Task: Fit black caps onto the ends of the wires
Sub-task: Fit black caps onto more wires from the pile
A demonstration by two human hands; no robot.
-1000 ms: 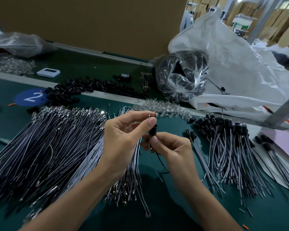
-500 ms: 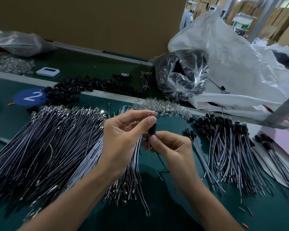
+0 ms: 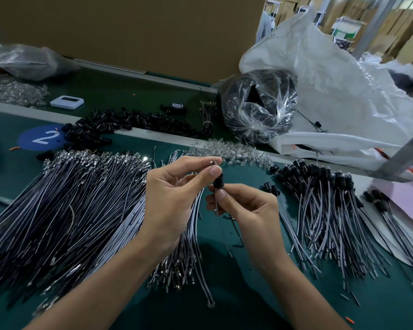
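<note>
Black cylindrical plastic cap (image 3: 219, 181) sits on a thin grey wire (image 3: 216, 206); your left hand (image 3: 174, 198) pinches the wire's metal tip (image 3: 214, 161) just above the cap, and your right hand (image 3: 246, 210) pinches the wire just below it.

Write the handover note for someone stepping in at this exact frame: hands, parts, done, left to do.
Hands: left hand pinches the top end of the wire; right hand pinches it below the black cap threaded on it.
Parts: loose caps at far left, uncapped wires piled on the left.
Done: capped wires piled on the right.
To do: seat this cap, then work through the uncapped pile.
</note>
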